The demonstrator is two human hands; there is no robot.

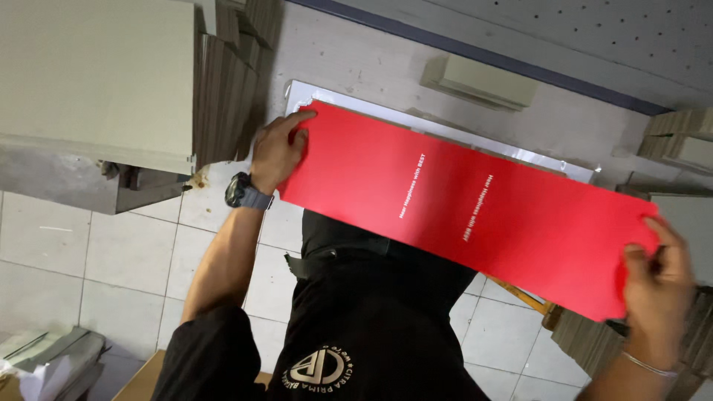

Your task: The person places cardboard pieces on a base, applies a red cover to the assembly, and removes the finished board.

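- The left hand [276, 151] grips one short end of a long red sheet [475, 204]; the fingers [301, 119] curl over its corner, pressed close together, the thumb on the sheet's face.
- The right hand [657, 286] pinches the opposite short end, fingers bunched at the edge, thumb on top.
- The red sheet is a long rectangle held stretched between both hands, slanting down toward the right hand, with two short lines of small white lettering near its middle.
- Under its upper edge lies a silvery-white board [445, 130] on a grey work surface [356, 56].
- A black wristwatch [243, 194] sits on the left wrist, a thin bracelet [648, 364] on the right.
- Stacked brown cardboard pieces [223, 96] stand beside the left hand.
- A pale flat box [483, 80] lies further off.
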